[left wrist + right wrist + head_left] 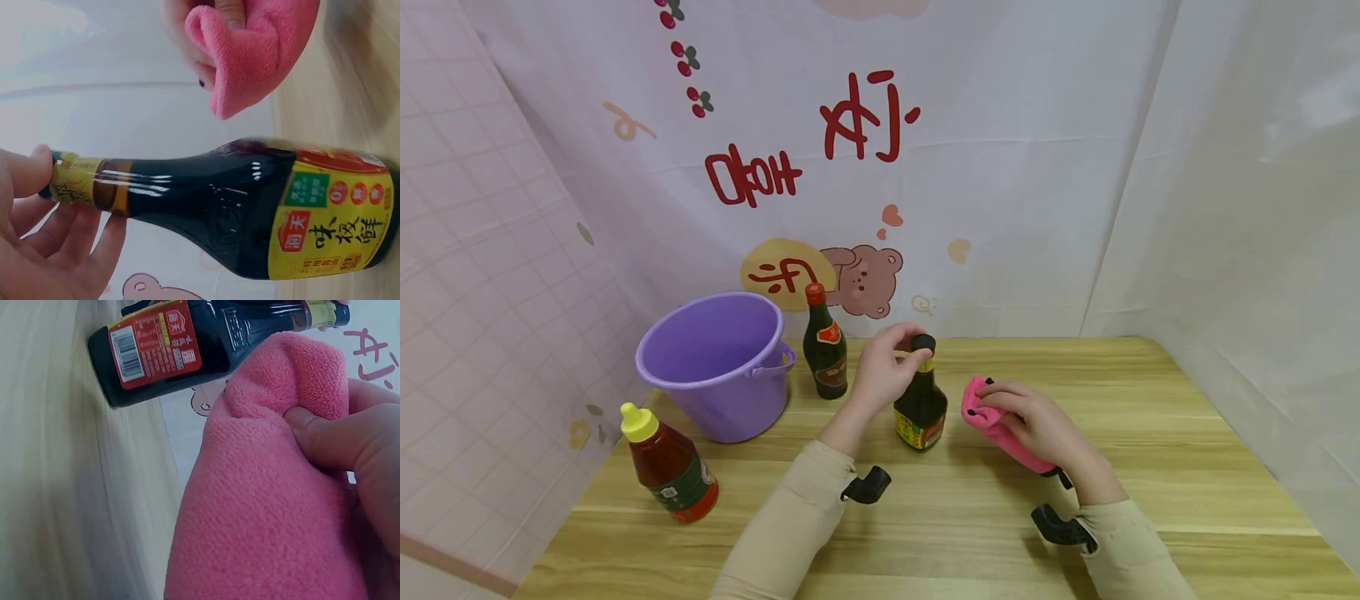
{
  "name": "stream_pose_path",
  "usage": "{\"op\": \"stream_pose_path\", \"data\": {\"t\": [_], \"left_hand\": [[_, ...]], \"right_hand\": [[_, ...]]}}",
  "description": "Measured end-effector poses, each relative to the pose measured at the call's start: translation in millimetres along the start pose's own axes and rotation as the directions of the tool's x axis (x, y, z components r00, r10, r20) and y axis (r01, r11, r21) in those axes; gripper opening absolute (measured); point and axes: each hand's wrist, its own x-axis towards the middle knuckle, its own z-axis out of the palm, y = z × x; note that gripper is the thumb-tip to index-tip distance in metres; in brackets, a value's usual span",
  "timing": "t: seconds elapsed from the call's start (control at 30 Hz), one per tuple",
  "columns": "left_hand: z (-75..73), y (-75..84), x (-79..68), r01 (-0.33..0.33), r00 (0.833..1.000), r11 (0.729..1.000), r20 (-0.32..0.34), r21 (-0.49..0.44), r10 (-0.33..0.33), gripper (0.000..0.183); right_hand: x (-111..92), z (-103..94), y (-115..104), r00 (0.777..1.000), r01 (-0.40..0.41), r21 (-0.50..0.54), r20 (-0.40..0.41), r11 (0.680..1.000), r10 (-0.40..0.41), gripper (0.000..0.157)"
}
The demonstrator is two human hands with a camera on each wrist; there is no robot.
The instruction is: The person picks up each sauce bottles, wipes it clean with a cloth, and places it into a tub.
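Note:
My left hand (883, 364) grips a dark soy sauce bottle (921, 406) by its neck and black cap, thumb on one side and fingers on the other. The bottle stands upright, its yellow label facing the left wrist camera and a red barcode label (156, 344) facing the right wrist camera. To its right, my right hand (1037, 423) holds a folded pink cloth (269, 487), the thumb pressing into its upper fold. A small gap shows between the cloth and the bottle in the head view.
A purple bucket (730, 408) stands at the back left, with a red-capped dark bottle (825, 354) beside it. Nearer, at the left table edge, is a red sauce bottle (672, 467) with a yellow cap. A printed white curtain (1015, 167) hangs behind the wooden table (955, 533).

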Motion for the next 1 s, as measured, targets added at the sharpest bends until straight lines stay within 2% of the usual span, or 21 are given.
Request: {"op": "stream_pose_path", "data": {"t": [0.1,0.23,0.37,0.6,0.83,1.0], "left_hand": [[-5.9,-2.3,2.0,0.012,0.998,0.999,0.066,-0.047,-0.009,0.020],[-12.0,-4.6,3.3,0.021,0.992,0.998,0.129,-0.064,-0.012,0.022],[-15.6,-5.5,4.7,0.022,0.986,0.998,0.169,-0.065,-0.010,0.024],[-19.2,-4.9,8.0,0.025,0.968,0.999,0.249,-0.035,-0.015,0.027],[-22.3,-5.8,13.8,0.000,0.945,0.998,0.326,-0.062,0.020,0.027],[-23.3,-9.2,14.5,0.008,0.937,0.996,0.350,-0.085,0.022,0.029]], "right_hand": [[1,0.8,0,1.000,0.016,0.002,-0.013,1.000,-0.016,0.047],[5,3.0,0,0.997,0.065,0.013,-0.040,0.998,-0.065,0.046],[9,6.4,0,0.991,0.122,0.035,-0.059,0.992,-0.119,0.044],[15,8.0,-3,0.988,0.141,0.039,-0.063,0.989,-0.138,0.046],[28,4.6,-7,0.976,0.201,0.053,-0.097,0.978,-0.196,0.052],[39,2.4,-12,0.971,0.213,0.063,-0.122,0.975,-0.205,0.049]]}}
